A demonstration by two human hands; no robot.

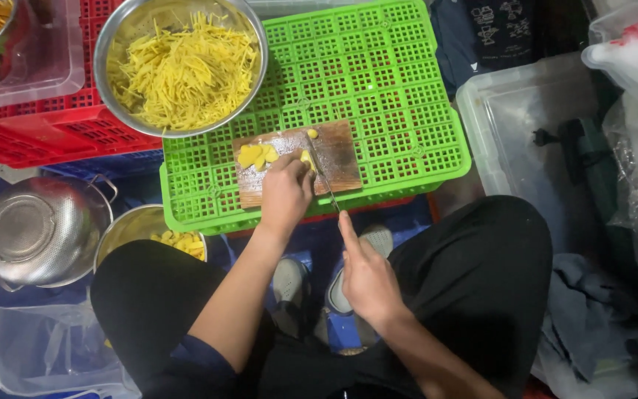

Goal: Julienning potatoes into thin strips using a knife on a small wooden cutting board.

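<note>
A small wooden cutting board (pixel 337 151) lies on an upturned green plastic crate (pixel 378 81). My left hand (pixel 286 193) presses down on a yellow piece of root (pixel 306 157) on the board. Several flat yellow slices (pixel 255 156) lie just left of it, and one small yellow bit (pixel 312 134) sits near the board's far edge. My right hand (pixel 363 277) grips the handle of a knife (pixel 324 182), whose blade rests against the piece beside my left fingers.
A steel bowl (pixel 249 70) full of thin yellow strips rests on the crate's far left. A second bowl (pixel 131 225) with yellow chunks and a steel colander (pixel 38 229) stand on the left. Red crates (pixel 46 133), clear plastic tubs (pixel 511 118) and bags (pixel 46 347) surround my crossed legs.
</note>
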